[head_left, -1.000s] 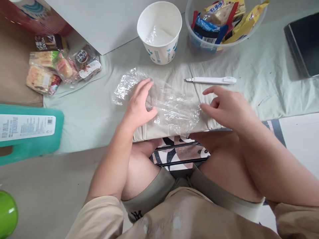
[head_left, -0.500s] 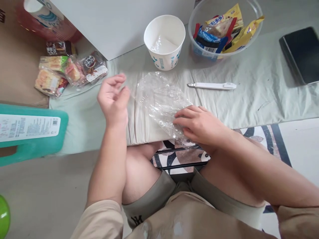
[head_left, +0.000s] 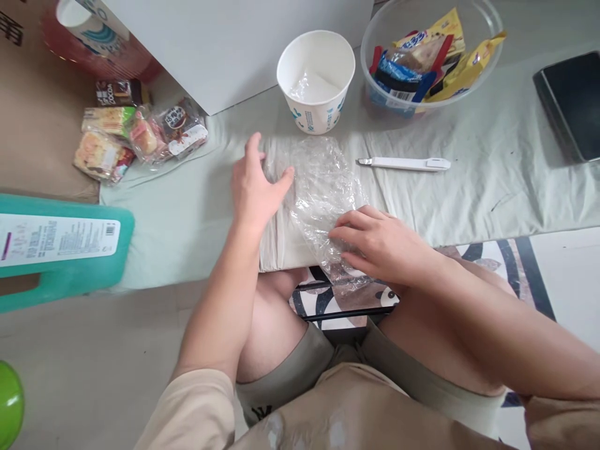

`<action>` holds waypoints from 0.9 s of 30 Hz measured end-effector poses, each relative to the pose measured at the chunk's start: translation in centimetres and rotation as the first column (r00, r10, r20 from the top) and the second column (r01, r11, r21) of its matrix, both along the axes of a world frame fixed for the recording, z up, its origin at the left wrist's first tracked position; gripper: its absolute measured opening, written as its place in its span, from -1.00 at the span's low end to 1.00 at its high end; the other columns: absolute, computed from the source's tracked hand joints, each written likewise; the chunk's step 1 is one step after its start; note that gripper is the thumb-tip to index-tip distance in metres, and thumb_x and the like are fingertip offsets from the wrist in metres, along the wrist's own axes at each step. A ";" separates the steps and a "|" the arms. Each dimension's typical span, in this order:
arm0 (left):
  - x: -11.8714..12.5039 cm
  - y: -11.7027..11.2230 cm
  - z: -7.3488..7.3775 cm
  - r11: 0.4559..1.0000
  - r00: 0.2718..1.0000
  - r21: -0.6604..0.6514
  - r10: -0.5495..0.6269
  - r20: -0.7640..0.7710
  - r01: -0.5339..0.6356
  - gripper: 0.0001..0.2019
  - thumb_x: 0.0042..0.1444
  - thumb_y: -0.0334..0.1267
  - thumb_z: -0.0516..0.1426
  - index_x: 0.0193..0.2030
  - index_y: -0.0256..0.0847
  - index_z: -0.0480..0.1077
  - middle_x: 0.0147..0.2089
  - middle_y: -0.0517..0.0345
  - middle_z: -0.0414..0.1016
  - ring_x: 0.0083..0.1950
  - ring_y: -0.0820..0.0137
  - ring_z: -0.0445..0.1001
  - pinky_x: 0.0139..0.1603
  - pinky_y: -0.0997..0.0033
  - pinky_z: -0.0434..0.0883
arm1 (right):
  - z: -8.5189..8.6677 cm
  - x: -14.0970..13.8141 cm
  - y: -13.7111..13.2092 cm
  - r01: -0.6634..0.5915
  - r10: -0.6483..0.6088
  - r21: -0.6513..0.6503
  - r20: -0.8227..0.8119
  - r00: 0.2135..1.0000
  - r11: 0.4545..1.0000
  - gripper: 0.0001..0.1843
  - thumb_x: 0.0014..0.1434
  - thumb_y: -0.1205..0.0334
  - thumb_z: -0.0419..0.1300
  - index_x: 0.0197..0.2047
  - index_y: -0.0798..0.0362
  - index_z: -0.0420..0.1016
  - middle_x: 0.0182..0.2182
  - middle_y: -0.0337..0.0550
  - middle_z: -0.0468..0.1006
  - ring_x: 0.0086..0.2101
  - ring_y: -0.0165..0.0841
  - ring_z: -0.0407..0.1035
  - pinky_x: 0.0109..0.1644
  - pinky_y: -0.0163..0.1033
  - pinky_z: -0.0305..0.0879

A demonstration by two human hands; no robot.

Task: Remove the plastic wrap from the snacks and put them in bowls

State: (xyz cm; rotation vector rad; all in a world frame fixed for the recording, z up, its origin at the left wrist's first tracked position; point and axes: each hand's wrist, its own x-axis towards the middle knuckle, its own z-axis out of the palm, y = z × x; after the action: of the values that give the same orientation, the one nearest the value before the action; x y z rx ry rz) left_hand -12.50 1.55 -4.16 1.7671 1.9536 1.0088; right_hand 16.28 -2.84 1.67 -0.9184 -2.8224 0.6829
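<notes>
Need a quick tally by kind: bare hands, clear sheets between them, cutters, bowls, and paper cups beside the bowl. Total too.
Hands: 2 (left hand, right hand)
Clear sheet: 1
Cutter: 1
Bowl: 1
Paper cup: 1
Total: 6

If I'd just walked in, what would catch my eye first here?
Probably the crinkled clear plastic film in the middle, with the right hand on its near end and the left hand open beside it. Next, the teal container at the left edge and, towards the top right, a clear tub of colourful packets.
</notes>
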 end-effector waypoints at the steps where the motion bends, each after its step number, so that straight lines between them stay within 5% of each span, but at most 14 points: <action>1: 0.0 0.4 -0.2 1.000 1.000 -0.002 -0.029 0.004 0.029 -0.29 0.17 -0.13 0.30 0.42 0.16 0.16 0.19 0.09 0.54 0.36 0.06 0.42 0.50 -0.15 0.31 | 0.0 0.0 0.0 0.001 -0.001 0.002 -0.001 1.000 1.000 -0.71 0.33 0.27 0.14 0.05 0.02 0.60 0.06 0.04 0.59 -0.07 -0.11 0.38 -0.07 -0.03 0.36; 6: 0.9 0.9 -0.1 0.997 0.997 0.025 -0.070 0.021 0.069 -0.33 0.25 -0.25 0.21 0.45 0.21 0.10 0.02 0.22 0.60 0.09 0.28 0.60 0.37 0.03 0.51 | 0.0 0.0 0.1 -0.001 0.001 -0.004 -0.001 1.000 1.000 -0.68 0.33 0.27 0.15 0.09 0.02 0.59 0.07 0.04 0.59 -0.07 -0.11 0.38 -0.04 -0.03 0.37; 12: 1.9 1.1 1.5 0.996 0.972 0.064 -0.078 0.224 0.065 -0.18 0.29 -0.12 0.24 0.51 0.34 -0.15 0.28 0.09 0.44 0.26 0.21 0.57 0.38 -0.01 0.52 | -0.4 0.0 0.0 0.008 -0.010 -0.032 -0.050 0.999 0.999 -0.68 0.32 0.28 0.15 0.08 0.04 0.60 0.05 0.05 0.59 -0.07 -0.09 0.41 -0.01 0.02 0.41; 16: 1.5 0.9 2.5 0.995 0.952 0.021 -0.098 0.291 0.096 -0.17 0.30 0.00 0.24 0.50 0.47 -0.22 0.35 0.10 0.38 0.35 0.13 0.54 0.33 -0.02 0.57 | -0.3 0.1 0.7 0.124 -0.158 -0.118 -0.349 0.924 0.985 -0.73 0.36 0.13 0.17 0.06 -0.02 0.57 -0.02 0.02 0.60 -0.04 -0.13 0.47 0.09 0.03 0.44; 19: 1.0 0.5 3.1 0.987 0.908 0.004 -0.147 0.392 0.158 -0.17 0.27 0.16 0.24 0.49 0.48 -0.20 0.36 0.17 0.38 0.36 0.14 0.53 0.24 0.07 0.63 | -0.7 0.1 2.1 0.365 -0.446 -0.256 -0.515 0.732 0.895 -0.56 0.27 0.01 0.27 0.17 -0.06 0.43 0.07 0.04 0.55 0.08 -0.12 0.46 0.17 0.05 0.44; 22: 0.7 0.0 3.6 0.965 0.852 0.002 -0.232 0.469 0.262 -0.15 0.20 0.30 0.22 0.49 0.47 -0.18 0.39 0.21 0.39 0.35 0.16 0.55 0.21 0.15 0.64 | -1.5 -0.2 3.7 0.383 -0.640 -0.525 -0.505 0.579 0.760 -0.21 0.12 -0.06 0.38 0.34 -0.10 0.24 0.22 0.05 0.46 0.19 -0.13 0.42 0.18 0.01 0.48; 24: 0.7 -0.2 4.0 0.955 0.832 0.001 -0.259 0.492 0.296 -0.15 0.18 0.29 0.24 0.49 0.47 -0.11 0.39 0.21 0.41 0.35 0.15 0.55 0.23 0.15 0.63 | -1.9 -0.7 4.5 0.262 -0.672 -0.681 -0.447 0.590 0.684 -0.21 0.05 -0.06 0.43 0.28 -0.08 0.30 0.12 0.00 0.54 0.11 -0.16 0.49 0.11 -0.04 0.52; 27: 0.8 -0.3 4.5 0.950 0.724 0.033 -0.258 0.640 0.309 -0.18 0.09 0.25 0.34 0.45 0.38 0.13 0.38 0.17 0.47 0.38 0.10 0.52 0.29 0.13 0.59 | -2.2 -1.5 5.0 0.151 -0.637 -0.758 -0.403 0.657 0.635 -0.62 0.05 0.03 0.42 -0.13 0.03 0.52 -0.23 -0.10 0.60 -0.18 -0.26 0.54 -0.11 -0.13 0.51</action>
State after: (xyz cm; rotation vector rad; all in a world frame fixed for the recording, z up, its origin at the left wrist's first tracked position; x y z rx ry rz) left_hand -11.68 1.28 0.30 1.3617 1.2297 1.1994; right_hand 14.74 2.19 -0.56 -1.0905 -1.6135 1.6160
